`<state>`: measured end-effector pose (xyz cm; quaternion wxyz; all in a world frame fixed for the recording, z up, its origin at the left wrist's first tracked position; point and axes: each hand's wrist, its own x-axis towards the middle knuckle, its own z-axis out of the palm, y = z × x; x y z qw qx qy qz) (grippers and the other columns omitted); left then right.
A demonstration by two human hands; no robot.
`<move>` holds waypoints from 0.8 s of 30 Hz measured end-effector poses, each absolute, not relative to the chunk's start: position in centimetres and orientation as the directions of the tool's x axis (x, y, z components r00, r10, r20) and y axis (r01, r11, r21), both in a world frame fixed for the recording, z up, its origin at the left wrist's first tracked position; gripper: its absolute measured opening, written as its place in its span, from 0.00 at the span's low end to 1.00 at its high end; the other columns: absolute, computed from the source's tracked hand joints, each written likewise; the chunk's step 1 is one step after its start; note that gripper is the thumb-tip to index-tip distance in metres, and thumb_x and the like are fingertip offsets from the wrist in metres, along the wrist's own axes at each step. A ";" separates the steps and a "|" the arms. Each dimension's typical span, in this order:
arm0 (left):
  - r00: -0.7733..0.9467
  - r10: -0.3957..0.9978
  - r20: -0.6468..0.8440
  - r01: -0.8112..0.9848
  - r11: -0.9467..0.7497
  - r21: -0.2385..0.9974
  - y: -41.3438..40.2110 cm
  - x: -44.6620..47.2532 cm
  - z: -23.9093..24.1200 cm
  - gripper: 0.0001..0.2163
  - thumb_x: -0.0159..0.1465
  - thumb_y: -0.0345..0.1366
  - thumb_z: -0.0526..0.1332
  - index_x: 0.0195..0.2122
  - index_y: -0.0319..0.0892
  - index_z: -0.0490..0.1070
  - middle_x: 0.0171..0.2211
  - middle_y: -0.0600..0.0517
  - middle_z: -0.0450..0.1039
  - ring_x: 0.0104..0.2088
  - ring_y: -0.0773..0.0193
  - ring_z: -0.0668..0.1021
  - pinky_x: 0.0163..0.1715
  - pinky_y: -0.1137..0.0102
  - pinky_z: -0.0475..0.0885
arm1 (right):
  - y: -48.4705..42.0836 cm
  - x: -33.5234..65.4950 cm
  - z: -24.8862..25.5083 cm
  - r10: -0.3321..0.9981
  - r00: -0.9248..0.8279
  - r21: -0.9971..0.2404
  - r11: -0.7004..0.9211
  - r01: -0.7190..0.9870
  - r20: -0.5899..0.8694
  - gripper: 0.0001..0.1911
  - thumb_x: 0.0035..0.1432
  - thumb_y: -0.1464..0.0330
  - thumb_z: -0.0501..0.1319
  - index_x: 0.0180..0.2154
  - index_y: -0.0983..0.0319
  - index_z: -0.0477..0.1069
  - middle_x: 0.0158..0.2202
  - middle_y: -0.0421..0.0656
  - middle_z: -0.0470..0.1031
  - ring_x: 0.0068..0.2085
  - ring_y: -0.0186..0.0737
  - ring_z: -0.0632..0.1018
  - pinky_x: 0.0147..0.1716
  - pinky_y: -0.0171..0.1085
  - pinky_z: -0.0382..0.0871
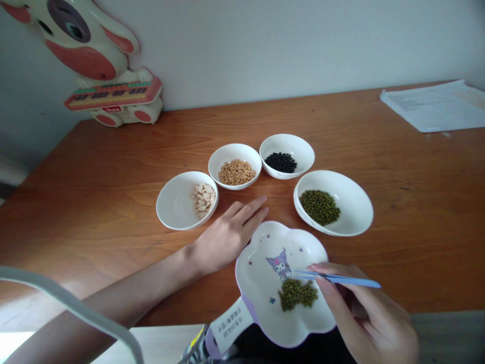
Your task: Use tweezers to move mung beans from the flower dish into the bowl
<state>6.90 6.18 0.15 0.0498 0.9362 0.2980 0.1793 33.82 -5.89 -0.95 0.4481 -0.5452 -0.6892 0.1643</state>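
My right hand pinches blue tweezers, their tips over a white flower-shaped plate with a purple rim and a cartoon figure. Small green beans lie in a patch on the plate, just below the tips; no bean shows clearly between them. My left hand rests flat, fingers stretched out, along the plate's upper left rim. Whether it touches the rim I cannot tell. More green beans fill part of a white bowl beyond the plate, to the right.
Three more white bowls stand behind my left hand, holding pale flat seeds, tan round beans and black beans. A labelled handle juts from the plate. A toy keyboard animal and white sheets sit farther back.
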 end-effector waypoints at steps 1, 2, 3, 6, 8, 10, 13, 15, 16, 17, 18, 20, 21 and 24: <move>0.762 0.562 0.322 0.537 -0.826 0.171 6.4 7.2 0.2 0.18 0.79 0.26 0.53 0.66 0.29 0.71 0.69 0.28 0.72 0.58 0.47 0.83 0.57 0.52 0.85 | -5.9 34.0 -1.0 0.899 -0.002 -0.716 0.350 0.604 0.438 0.08 0.69 0.70 0.68 0.47 0.55 0.82 0.42 0.43 0.88 0.34 0.39 0.87 0.28 0.30 0.81; 0.766 0.550 0.332 0.532 -0.833 0.153 6.6 7.4 0.1 0.17 0.79 0.27 0.54 0.65 0.29 0.73 0.68 0.29 0.73 0.57 0.46 0.83 0.56 0.52 0.85 | -5.9 34.2 -1.0 0.899 -0.001 -0.716 0.350 0.605 0.439 0.08 0.69 0.70 0.68 0.48 0.55 0.82 0.42 0.43 0.88 0.34 0.39 0.86 0.28 0.30 0.81; 0.771 0.541 0.337 0.524 -0.839 0.147 6.8 7.6 0.0 0.16 0.79 0.27 0.55 0.63 0.29 0.74 0.66 0.30 0.75 0.57 0.46 0.83 0.56 0.51 0.85 | -6.0 34.5 -1.1 0.898 0.002 -0.714 0.347 0.608 0.439 0.08 0.69 0.70 0.68 0.48 0.55 0.83 0.42 0.43 0.88 0.33 0.39 0.86 0.28 0.30 0.81; 0.781 0.522 0.343 0.502 -0.851 0.152 7.2 8.0 -0.2 0.15 0.78 0.26 0.56 0.62 0.32 0.76 0.60 0.33 0.81 0.58 0.46 0.83 0.57 0.51 0.85 | -6.2 35.2 -1.1 0.901 0.015 -0.711 0.332 0.620 0.433 0.08 0.68 0.69 0.69 0.48 0.55 0.83 0.42 0.44 0.88 0.34 0.40 0.87 0.29 0.31 0.82; 0.788 0.508 0.348 0.487 -0.860 0.153 7.3 8.1 -0.3 0.15 0.78 0.25 0.57 0.62 0.33 0.77 0.57 0.35 0.83 0.56 0.48 0.85 0.56 0.53 0.86 | -6.3 35.4 -1.0 0.901 0.028 -0.712 0.323 0.623 0.433 0.07 0.68 0.68 0.68 0.48 0.55 0.83 0.42 0.44 0.88 0.34 0.41 0.87 0.29 0.30 0.82; 0.793 0.497 0.353 0.476 -0.867 0.150 7.2 8.1 -0.1 0.14 0.78 0.25 0.57 0.60 0.33 0.78 0.54 0.36 0.84 0.53 0.50 0.86 0.54 0.55 0.87 | -6.4 35.5 -0.9 0.899 0.038 -0.713 0.320 0.624 0.437 0.07 0.69 0.68 0.68 0.47 0.56 0.83 0.42 0.44 0.88 0.34 0.41 0.87 0.29 0.30 0.82; 0.790 0.493 0.364 0.476 -0.868 0.144 7.0 8.4 0.4 0.12 0.79 0.27 0.56 0.54 0.35 0.80 0.50 0.39 0.86 0.47 0.53 0.88 0.48 0.58 0.88 | -6.4 35.6 -0.9 0.898 0.044 -0.719 0.321 0.616 0.439 0.06 0.69 0.68 0.68 0.46 0.56 0.84 0.42 0.44 0.88 0.34 0.41 0.88 0.29 0.29 0.82; 0.778 0.499 0.381 0.484 -0.863 0.143 7.0 8.7 0.7 0.12 0.79 0.27 0.57 0.50 0.35 0.81 0.48 0.40 0.86 0.44 0.55 0.88 0.45 0.60 0.89 | -6.3 35.6 -1.0 0.899 0.043 -0.723 0.322 0.611 0.436 0.07 0.69 0.67 0.68 0.47 0.56 0.84 0.42 0.44 0.88 0.35 0.41 0.88 0.29 0.29 0.82; 0.770 0.502 0.393 0.487 -0.861 0.145 7.0 8.8 0.9 0.11 0.79 0.27 0.57 0.49 0.36 0.81 0.47 0.41 0.87 0.43 0.56 0.88 0.45 0.62 0.89 | -6.3 35.7 -1.0 0.900 0.042 -0.724 0.321 0.611 0.434 0.07 0.69 0.67 0.68 0.47 0.56 0.84 0.42 0.45 0.88 0.35 0.41 0.88 0.29 0.30 0.82; 0.762 0.503 0.408 0.489 -0.860 0.148 7.0 8.9 1.1 0.12 0.79 0.26 0.57 0.48 0.36 0.81 0.46 0.42 0.87 0.42 0.56 0.89 0.44 0.62 0.89 | -6.3 35.7 -1.0 0.899 0.040 -0.722 0.323 0.612 0.436 0.06 0.69 0.67 0.68 0.47 0.56 0.84 0.42 0.44 0.88 0.35 0.41 0.88 0.29 0.29 0.82; 0.751 0.503 0.427 0.490 -0.859 0.150 7.1 8.9 1.4 0.12 0.78 0.25 0.56 0.48 0.36 0.81 0.45 0.42 0.87 0.42 0.56 0.89 0.43 0.62 0.89 | -6.3 35.7 -1.0 0.896 0.037 -0.718 0.329 0.613 0.442 0.06 0.69 0.67 0.68 0.46 0.56 0.83 0.42 0.44 0.88 0.35 0.40 0.88 0.29 0.29 0.82; 0.725 0.502 0.471 0.490 -0.857 0.160 7.2 9.0 2.1 0.12 0.78 0.24 0.56 0.49 0.35 0.81 0.45 0.42 0.87 0.43 0.55 0.89 0.44 0.61 0.89 | -6.2 35.7 -1.0 0.890 0.029 -0.711 0.344 0.613 0.455 0.06 0.70 0.67 0.68 0.46 0.55 0.83 0.41 0.43 0.88 0.34 0.39 0.87 0.29 0.28 0.81; 0.708 0.504 0.495 0.491 -0.855 0.168 7.3 9.1 2.5 0.12 0.77 0.23 0.57 0.50 0.35 0.81 0.46 0.41 0.88 0.44 0.55 0.89 0.45 0.61 0.89 | -6.2 35.6 -1.0 0.888 0.027 -0.710 0.349 0.611 0.460 0.06 0.70 0.67 0.68 0.46 0.55 0.83 0.41 0.43 0.88 0.33 0.38 0.87 0.28 0.28 0.81; 0.652 0.502 0.568 0.479 -0.854 0.205 7.7 10.5 3.9 0.10 0.76 0.23 0.60 0.54 0.36 0.80 0.50 0.43 0.88 0.49 0.57 0.89 0.50 0.62 0.89 | -6.2 35.4 -0.9 0.889 0.033 -0.715 0.345 0.608 0.456 0.06 0.70 0.67 0.68 0.47 0.54 0.83 0.42 0.42 0.88 0.35 0.38 0.88 0.29 0.28 0.81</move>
